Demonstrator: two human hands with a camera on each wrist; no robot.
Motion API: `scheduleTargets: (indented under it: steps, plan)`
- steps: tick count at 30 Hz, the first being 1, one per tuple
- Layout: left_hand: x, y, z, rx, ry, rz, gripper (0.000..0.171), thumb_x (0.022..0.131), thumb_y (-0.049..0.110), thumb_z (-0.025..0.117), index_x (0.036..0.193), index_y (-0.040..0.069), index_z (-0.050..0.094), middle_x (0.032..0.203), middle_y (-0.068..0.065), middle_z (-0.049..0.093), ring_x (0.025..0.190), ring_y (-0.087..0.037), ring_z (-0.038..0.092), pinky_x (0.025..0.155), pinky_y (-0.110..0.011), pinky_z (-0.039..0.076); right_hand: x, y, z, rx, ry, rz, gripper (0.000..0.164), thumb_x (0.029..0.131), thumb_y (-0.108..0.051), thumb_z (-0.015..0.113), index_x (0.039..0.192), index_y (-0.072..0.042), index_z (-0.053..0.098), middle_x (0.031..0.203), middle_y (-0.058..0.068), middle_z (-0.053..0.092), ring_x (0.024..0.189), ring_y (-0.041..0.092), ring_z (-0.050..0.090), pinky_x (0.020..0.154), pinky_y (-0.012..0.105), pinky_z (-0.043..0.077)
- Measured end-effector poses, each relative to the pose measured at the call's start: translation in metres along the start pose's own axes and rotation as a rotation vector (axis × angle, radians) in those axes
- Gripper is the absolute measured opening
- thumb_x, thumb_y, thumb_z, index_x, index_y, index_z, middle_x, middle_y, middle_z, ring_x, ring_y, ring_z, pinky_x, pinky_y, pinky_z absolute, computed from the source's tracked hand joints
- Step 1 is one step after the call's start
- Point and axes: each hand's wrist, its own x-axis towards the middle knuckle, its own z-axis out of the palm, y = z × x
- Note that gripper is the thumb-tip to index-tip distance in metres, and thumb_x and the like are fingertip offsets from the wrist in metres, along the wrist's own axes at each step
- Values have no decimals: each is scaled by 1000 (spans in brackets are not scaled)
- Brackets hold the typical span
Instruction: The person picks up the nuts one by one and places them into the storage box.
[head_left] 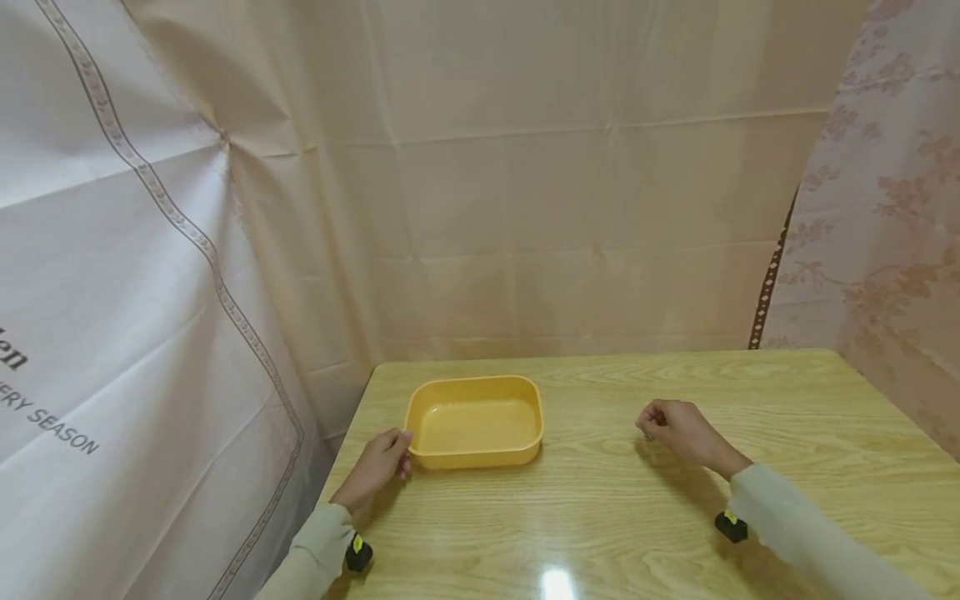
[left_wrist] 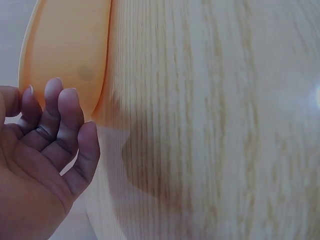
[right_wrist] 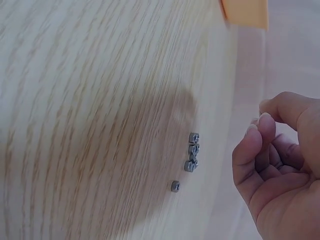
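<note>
My left hand (head_left: 380,461) grips the near left corner of a yellow rectangular plastic tray (head_left: 474,457), thumb at the rim and fingers against the outer wall. In the left wrist view, that hand's fingers (left_wrist: 70,115) lie curled along the tray's end (left_wrist: 75,45). My right hand (head_left: 682,429) is over the table, right of the tray, with thumb and forefinger brought together. Just below it lie several small grey metal nuts (right_wrist: 194,149), most in a short row and one nut (right_wrist: 175,186) apart. Nothing shows between the right fingertips.
The wood-grain table (head_left: 600,517) carries the tray and the nuts. A beige cloth (head_left: 562,208) hangs behind its far edge. Printed cloth (head_left: 150,333) covers the left side, and flowered cloth (head_left: 892,250) hangs at the right. Both wrists wear a small black camera (head_left: 731,526).
</note>
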Motion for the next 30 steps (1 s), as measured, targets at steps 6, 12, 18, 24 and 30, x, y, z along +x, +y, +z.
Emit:
scheduleTargets:
  steps: [6, 12, 18, 24, 30]
  plan:
    - [-1, 2, 0, -1, 4, -10, 36, 112, 26, 46, 88, 1, 55, 72, -7, 58, 62, -16, 55, 56, -25, 50, 2, -5, 2, 11, 1, -17, 15, 104, -12, 62, 102, 2, 68, 85, 8, 67, 66, 17, 58, 55, 27, 49]
    - [-3, 2, 1, 17, 16, -12, 39, 113, 30, 45, 90, 0, 55, 73, -7, 58, 63, -18, 55, 56, -27, 49, 5, -9, 5, 16, 4, -29, 13, 103, -11, 64, 102, 1, 69, 85, 8, 68, 65, 14, 56, 54, 26, 49]
    - [-2, 1, 2, 32, 16, -16, 38, 113, 29, 42, 91, 2, 56, 73, -6, 58, 64, -18, 56, 57, -28, 50, 9, -14, 8, 14, 12, -33, 12, 102, -10, 64, 101, 1, 70, 88, 8, 68, 70, 13, 54, 59, 26, 48]
    - [0, -1, 2, 38, 12, -8, 37, 114, 27, 41, 90, 2, 55, 73, -6, 58, 64, -18, 56, 58, -27, 50, 12, -17, 11, 25, 4, -42, 12, 102, -10, 64, 103, 1, 69, 89, 8, 67, 70, 13, 54, 59, 25, 48]
    - [-1, -1, 1, 26, 6, -9, 37, 114, 26, 41, 91, 2, 55, 75, -8, 58, 64, -18, 56, 58, -27, 51, 14, -20, 13, 37, 0, -52, 14, 103, -12, 65, 103, 1, 69, 86, 8, 66, 65, 12, 52, 55, 25, 47]
